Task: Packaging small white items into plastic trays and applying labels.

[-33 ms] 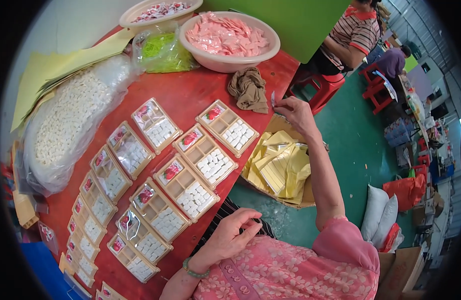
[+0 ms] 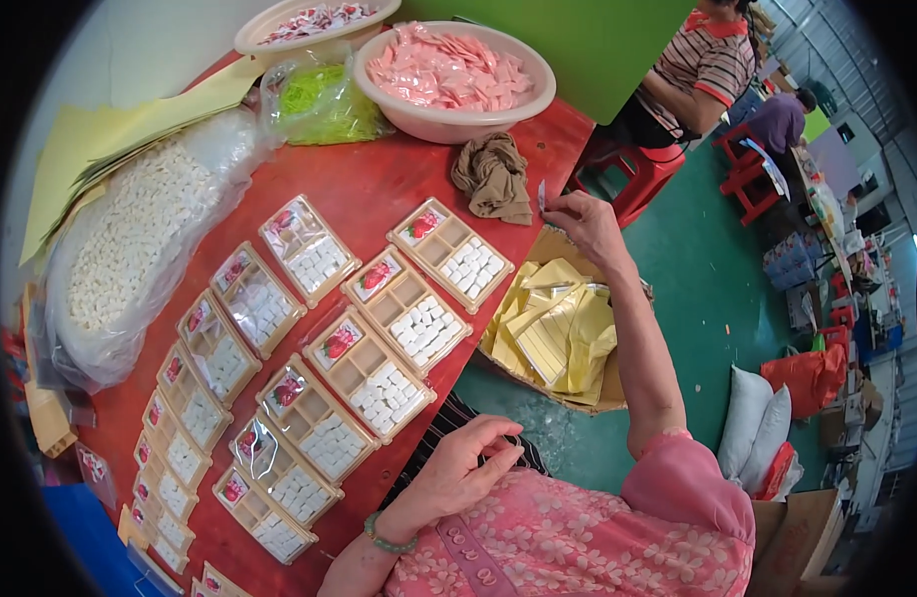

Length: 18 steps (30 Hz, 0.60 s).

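My right hand [image 2: 590,225] reaches out over the right edge of the red table [image 2: 379,184] and pinches a small thin clear packet [image 2: 543,193] between thumb and fingers. It is just right of a crumpled brown cloth [image 2: 493,175] and above a cardboard box of yellow sheets [image 2: 556,328]. My left hand [image 2: 468,463] rests near my lap at the table's near edge, fingers loosely curled and apart, with nothing seen in it. Several beige divided trays [image 2: 389,308] lie in rows on the table, each with white cubes and a red packet.
A big clear bag of white cubes [image 2: 130,249] lies at the left, with yellow paper sheets [image 2: 100,129] behind it. Two basins [image 2: 458,75] of pink and red packets and a bag of green bits [image 2: 324,99] stand at the back. Another person sits on a red stool [image 2: 642,174].
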Available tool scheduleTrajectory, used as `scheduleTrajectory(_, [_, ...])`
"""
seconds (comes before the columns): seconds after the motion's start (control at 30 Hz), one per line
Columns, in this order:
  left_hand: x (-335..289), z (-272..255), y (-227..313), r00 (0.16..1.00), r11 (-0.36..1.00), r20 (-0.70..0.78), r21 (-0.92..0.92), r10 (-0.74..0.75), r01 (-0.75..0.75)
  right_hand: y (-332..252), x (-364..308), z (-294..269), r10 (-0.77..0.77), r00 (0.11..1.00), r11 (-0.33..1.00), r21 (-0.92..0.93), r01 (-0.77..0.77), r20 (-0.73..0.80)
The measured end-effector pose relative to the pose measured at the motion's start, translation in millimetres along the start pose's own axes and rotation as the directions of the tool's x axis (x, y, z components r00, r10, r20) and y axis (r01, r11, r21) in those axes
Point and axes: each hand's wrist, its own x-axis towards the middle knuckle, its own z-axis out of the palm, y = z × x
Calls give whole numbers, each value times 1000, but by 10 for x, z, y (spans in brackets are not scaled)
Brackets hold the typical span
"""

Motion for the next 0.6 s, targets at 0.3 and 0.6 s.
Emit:
scheduleTrajectory(0.3, [26,-10,-68,999,999,37,7,-35,35,19,167,7,115,992,991,58,-118,58])
scheduleTrajectory(0.6, [-14,-13,-106,999,999,35,-20,-40,41,-129,260,-89,247,942,969,-40,-245,227])
